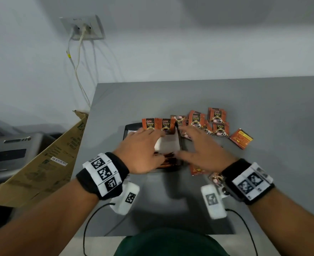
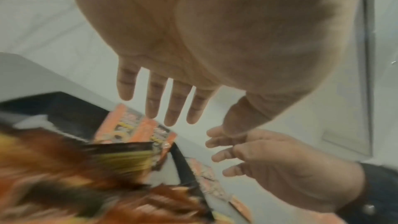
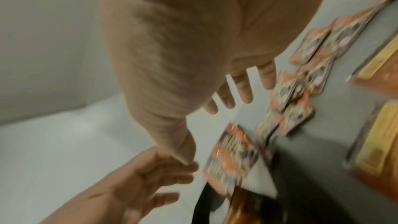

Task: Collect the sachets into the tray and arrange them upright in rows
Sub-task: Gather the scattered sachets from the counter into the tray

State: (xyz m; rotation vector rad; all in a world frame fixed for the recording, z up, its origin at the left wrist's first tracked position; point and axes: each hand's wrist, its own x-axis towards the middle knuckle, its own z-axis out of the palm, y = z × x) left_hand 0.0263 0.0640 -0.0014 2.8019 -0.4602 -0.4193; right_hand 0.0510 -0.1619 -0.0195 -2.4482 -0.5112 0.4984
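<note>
A black tray [image 1: 129, 127] with a white lining [image 1: 169, 145] sits mid-table. Two orange-and-black sachets [image 1: 158, 124] stand upright along its far edge, and more sachets [image 1: 168, 160] lie at its near end. My left hand [image 1: 145, 141] hovers over the tray with fingers straight and spread [image 2: 170, 105], holding nothing. My right hand [image 1: 198, 145] is above the tray's right edge, its fingers [image 3: 243, 89] also straight and empty. Several loose sachets [image 1: 217, 122] lie in a pile right of the tray, and others [image 1: 196, 169] lie under my right wrist.
One sachet [image 1: 241, 138] lies back-up at the far right of the pile. A cardboard box [image 1: 41, 163] leans against the table's left edge, with a grey machine [image 1: 10, 150] behind it. Cables hang from a wall socket [image 1: 82, 28].
</note>
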